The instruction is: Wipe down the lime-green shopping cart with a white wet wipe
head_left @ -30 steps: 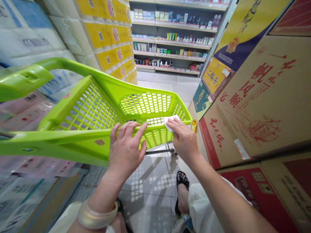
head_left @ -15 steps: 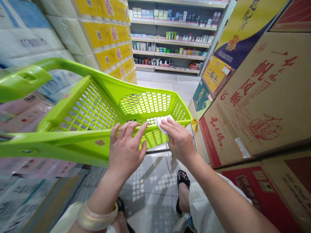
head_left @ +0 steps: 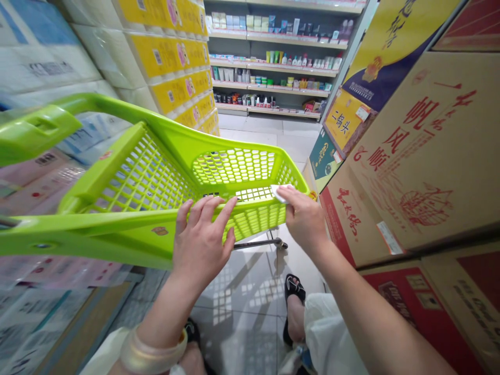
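Observation:
A bright green plastic shopping cart [head_left: 105,229] stands crosswise in front of me, its mesh basket facing up. My left hand [head_left: 201,234] rests on the near rim with its fingers spread over the edge, holding nothing else. Further right along the same rim, close to the cart's front corner, my right hand [head_left: 307,216] presses a folded white tissue [head_left: 280,192] against the plastic. Part of the tissue is hidden under the fingers.
Stacked cardboard cartons [head_left: 394,156] rise close on the right. Yellow-and-white paper packs [head_left: 167,57] are piled at the left. Shelves of bottles and boxes [head_left: 273,65] stand at the back. A cart wheel [head_left: 282,244] shows above the tiled floor [head_left: 250,291], near my feet.
My right hand has slid to the right along the rim with the tissue, toward the cart's front corner. The cart wheel now shows beneath. My left hand has stayed in place.

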The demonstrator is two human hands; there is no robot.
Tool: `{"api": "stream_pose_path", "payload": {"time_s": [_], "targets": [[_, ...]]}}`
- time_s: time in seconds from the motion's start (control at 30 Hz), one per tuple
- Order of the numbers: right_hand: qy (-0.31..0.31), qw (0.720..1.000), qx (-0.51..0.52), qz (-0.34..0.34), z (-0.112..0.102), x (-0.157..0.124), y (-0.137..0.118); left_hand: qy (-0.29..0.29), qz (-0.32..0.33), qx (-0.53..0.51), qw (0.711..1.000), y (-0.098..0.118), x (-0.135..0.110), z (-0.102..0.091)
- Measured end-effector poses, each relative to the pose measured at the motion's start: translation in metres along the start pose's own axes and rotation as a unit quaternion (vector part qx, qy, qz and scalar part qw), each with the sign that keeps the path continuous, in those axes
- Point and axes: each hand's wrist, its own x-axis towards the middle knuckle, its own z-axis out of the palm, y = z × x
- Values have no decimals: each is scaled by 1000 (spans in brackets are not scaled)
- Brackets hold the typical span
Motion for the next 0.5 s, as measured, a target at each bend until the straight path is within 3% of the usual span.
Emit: {"api": "stream_pose_path", "payload": {"time_s": [0.1,0.27,0.33,0.4,0.5], "targets": [[10,995,-52,82,-5,3,12,1,-5,-14,1000,2,1,0],[-7,998,4,-58,5,-6,-18,4,-15,-11,1000,2,0,1],[-13,997,23,-72,5,-7,-20,6,-14,-16,1000,0,-1,1],[-6,1000,4,-18,-3,-4,-7,6,-10,-21,1000,-1,-1,1],[14,990,-75,115,-15,1,18,1,-7,-14,1000,0,-1,0]]}}
